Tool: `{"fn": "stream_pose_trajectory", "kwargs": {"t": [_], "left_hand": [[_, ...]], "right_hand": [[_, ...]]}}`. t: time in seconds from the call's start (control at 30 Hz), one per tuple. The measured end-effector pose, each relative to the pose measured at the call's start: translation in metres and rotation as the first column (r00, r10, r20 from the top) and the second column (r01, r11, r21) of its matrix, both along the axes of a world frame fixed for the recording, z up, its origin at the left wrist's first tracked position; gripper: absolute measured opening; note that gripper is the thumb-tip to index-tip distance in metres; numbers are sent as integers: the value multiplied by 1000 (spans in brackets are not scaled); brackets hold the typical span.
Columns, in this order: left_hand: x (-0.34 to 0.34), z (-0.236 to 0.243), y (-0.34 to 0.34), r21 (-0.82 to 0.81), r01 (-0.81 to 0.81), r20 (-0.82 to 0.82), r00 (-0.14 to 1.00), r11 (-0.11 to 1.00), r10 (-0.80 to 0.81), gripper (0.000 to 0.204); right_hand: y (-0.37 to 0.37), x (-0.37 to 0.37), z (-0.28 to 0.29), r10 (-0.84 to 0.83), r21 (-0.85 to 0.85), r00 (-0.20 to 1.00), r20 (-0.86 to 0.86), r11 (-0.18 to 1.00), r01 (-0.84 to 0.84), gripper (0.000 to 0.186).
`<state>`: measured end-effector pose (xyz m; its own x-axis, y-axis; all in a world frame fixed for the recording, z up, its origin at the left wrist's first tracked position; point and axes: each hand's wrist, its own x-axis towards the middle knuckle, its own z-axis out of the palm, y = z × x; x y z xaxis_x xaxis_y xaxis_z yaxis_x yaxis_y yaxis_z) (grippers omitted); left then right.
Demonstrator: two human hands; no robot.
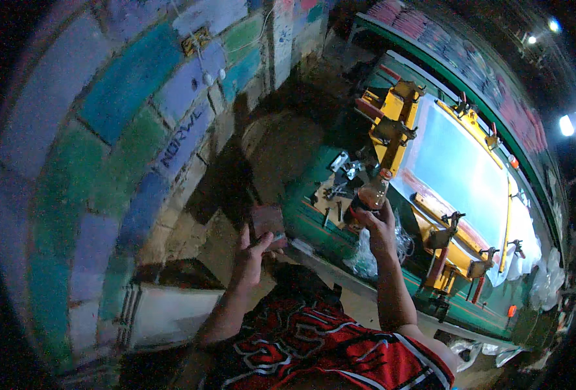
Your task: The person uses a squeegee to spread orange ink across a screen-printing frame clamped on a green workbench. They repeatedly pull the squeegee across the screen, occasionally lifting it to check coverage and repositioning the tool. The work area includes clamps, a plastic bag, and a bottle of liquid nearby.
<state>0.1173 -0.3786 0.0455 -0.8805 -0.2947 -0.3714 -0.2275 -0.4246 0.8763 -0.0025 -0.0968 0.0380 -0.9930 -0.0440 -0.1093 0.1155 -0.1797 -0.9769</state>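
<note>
1. The painted block wall, in patches of blue, green and violet, fills the whole side beyond the left hand, well apart from both grips.
2. The green work table runs just past both hands. On it, beyond the right hand, lies a large pale framed screen held by yellow clamps, with hinge arms along its near edge.
3. The red and black shorts sit below the forearms, nearest the viewer.
4. A crumpled clear plastic bag lies on the table edge just under the right wrist.
5. The right hand is closed around the lower body of a clear bottle of dark reddish liquid. It stands upright, raised over the table edge, its cap pointing toward the yellow clamps.
6. The left hand grips a small flat brownish piece, thumb on one face and fingers behind. In this dim view it could be a card, a pad or a scraper; I cannot tell which. It is held level with the bottle's base, apart from it.
7. Small metal fittings lie on the table beyond the gap between the two grips.
8. Judging by the pose, the step in hand looks like bringing bottle and flat piece together. The next move would call for keeping the bottle steady and tilting it with control, since the cap seems to be on and both hands are occupied.
</note>
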Motion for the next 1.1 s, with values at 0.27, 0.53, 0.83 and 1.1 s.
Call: {"fn": "stream_pose_trajectory", "kwargs": {"t": [0.27, 0.53, 0.83, 1.1], "left_hand": [[-83, -18, -59, -181, 496, 84, 868, 850, -489, 51], [-124, -39, -55, -291, 736, 171, 668, 611, -724, 80], [-190, -30, -85, -377, 820, 260, 540, 431, -800, 84], [-289, -20, -134, -291, 905, 278, 389, 309, -878, 102]], "right_hand": [[-31, -49, -18, -217, 113, 971, 102, 972, 205, 45], [-34, -93, -22, -334, 30, 942, 9, 942, 334, 51], [-7, -93, -60, -544, 410, 835, -80, 746, 525, 51], [-12, -84, -75, -627, 273, 759, -175, 710, 649, 63]]}}
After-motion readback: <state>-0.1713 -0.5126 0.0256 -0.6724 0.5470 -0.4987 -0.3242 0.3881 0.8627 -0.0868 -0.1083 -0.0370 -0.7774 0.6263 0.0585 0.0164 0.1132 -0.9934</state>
